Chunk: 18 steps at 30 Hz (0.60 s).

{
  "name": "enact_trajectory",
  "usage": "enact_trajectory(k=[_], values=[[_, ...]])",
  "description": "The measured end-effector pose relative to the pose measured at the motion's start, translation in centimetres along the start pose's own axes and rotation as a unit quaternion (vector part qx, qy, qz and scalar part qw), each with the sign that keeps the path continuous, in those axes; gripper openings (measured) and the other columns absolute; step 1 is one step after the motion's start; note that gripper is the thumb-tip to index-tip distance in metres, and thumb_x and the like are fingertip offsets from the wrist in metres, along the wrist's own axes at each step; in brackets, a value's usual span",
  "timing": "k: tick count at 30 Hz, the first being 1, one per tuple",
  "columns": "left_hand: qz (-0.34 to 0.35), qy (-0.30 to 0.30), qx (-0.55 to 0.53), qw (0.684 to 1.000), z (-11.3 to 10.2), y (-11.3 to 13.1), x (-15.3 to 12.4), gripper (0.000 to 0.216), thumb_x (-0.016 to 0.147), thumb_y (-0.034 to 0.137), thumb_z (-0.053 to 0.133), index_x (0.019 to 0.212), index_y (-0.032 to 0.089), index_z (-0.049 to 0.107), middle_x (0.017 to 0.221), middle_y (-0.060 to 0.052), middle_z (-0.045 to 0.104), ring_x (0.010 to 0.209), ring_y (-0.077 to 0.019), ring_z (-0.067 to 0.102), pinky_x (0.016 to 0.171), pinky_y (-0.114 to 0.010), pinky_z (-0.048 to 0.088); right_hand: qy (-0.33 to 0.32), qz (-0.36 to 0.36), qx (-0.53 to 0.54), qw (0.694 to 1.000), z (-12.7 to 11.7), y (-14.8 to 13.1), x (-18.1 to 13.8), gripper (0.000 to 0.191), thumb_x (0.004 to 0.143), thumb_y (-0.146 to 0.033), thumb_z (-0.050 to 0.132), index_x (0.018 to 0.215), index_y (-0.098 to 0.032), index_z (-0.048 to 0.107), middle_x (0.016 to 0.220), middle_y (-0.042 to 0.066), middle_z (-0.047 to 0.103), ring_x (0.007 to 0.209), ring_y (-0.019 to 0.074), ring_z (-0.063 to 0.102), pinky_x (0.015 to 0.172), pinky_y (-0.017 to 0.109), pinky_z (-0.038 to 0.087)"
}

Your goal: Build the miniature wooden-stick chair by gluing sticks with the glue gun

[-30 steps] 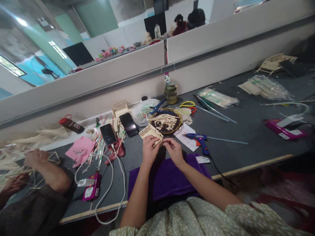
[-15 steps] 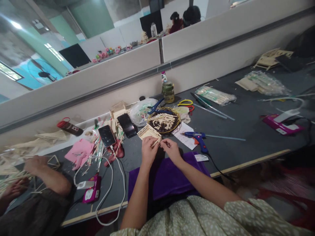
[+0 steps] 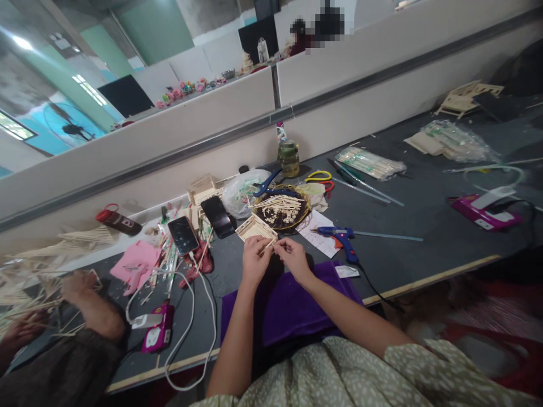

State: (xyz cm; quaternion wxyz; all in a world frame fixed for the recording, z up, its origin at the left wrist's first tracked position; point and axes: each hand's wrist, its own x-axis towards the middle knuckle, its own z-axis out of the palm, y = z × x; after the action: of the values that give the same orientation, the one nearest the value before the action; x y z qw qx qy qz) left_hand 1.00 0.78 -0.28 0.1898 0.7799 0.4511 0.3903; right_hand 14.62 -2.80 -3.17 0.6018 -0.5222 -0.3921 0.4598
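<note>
1. Stick tray [image 3: 253,227]: located between the basket [image 3: 303,217] and the front edge of the bench [image 3: 403,260].
2. Left hand [image 3: 257,257]: gripping the tray's near corner.
3. Right hand [image 3: 292,257]: fingertips pinched together at that corner; whether anything is between them cannot be told.
4. Basket: toward the bench's back edge, containing sticks [image 3: 282,208].
5. Glue gun [image 3: 345,240]: right of the tray, nozzle over paper [image 3: 314,219].
6. Purple cloth [image 3: 297,316]: at the bench's front edge, beneath the forearms.

Box [image 3: 256,227]: pale wood, thin sticks side by side across floor, low walls of stacked sticks with gaps. Open side up, side nearest worktop [image 3: 394,249] front edge partly hidden. Between front and back edges; contact with worktop unclear.
</note>
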Motion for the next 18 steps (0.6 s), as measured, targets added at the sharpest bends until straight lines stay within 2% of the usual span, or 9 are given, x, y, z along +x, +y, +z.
enact_trajectory(k=[7, 12, 15, 18], values=[[-0.003, 0.001, 0.001, 1.000, 0.1, 0.1, 0.1, 0.014, 0.088, 0.030, 0.067, 0.095, 0.024, 0.077, 0.090, -0.005, 0.070, 0.096, -0.0206, 0.061, 0.089, -0.036, 0.048, 0.007, -0.002, -0.002, 1.000, -0.1, 0.1, 0.1, 0.028, 0.078, -0.046, 0.065, 0.075, -0.019, 0.065, 0.064, 0.000, 0.063, 0.052, 0.0123, 0.052, 0.045, 0.022, 0.039], [-0.009, 0.003, 0.008, 1.000, 0.2, 0.2, 0.1, 0.012, 0.087, 0.028, 0.068, 0.094, 0.025, 0.077, 0.090, -0.005, 0.070, 0.096, -0.0208, 0.061, 0.088, -0.036, 0.048, 0.012, -0.008, -0.004, 1.000, -0.7, -0.5, -0.5, 0.030, 0.083, -0.050, 0.061, 0.079, -0.019, 0.063, 0.064, 0.000, 0.064, 0.050, 0.0121, 0.052, 0.046, 0.023, 0.041], [-0.012, 0.001, 0.015, 1.000, 0.2, 0.2, 0.0, 0.014, 0.086, 0.022, 0.067, 0.095, 0.025, 0.077, 0.090, -0.004, 0.070, 0.096, -0.0208, 0.060, 0.089, -0.036, 0.048, 0.019, -0.022, -0.015, 0.999, -2.1, -1.2, -0.8, 0.028, 0.084, -0.048, 0.061, 0.081, -0.020, 0.063, 0.067, 0.001, 0.065, 0.056, 0.0137, 0.057, 0.051, 0.024, 0.044], [-0.006, -0.002, 0.017, 1.000, 0.2, 0.2, 0.0, 0.014, 0.086, 0.022, 0.065, 0.095, 0.024, 0.076, 0.090, -0.004, 0.070, 0.095, -0.0204, 0.060, 0.088, -0.036, 0.048, 0.039, -0.043, -0.042, 0.997, -4.6, -2.0, -0.8, 0.024, 0.086, -0.044, 0.061, 0.084, -0.020, 0.063, 0.072, 0.002, 0.067, 0.065, 0.0163, 0.061, 0.059, 0.026, 0.046]])
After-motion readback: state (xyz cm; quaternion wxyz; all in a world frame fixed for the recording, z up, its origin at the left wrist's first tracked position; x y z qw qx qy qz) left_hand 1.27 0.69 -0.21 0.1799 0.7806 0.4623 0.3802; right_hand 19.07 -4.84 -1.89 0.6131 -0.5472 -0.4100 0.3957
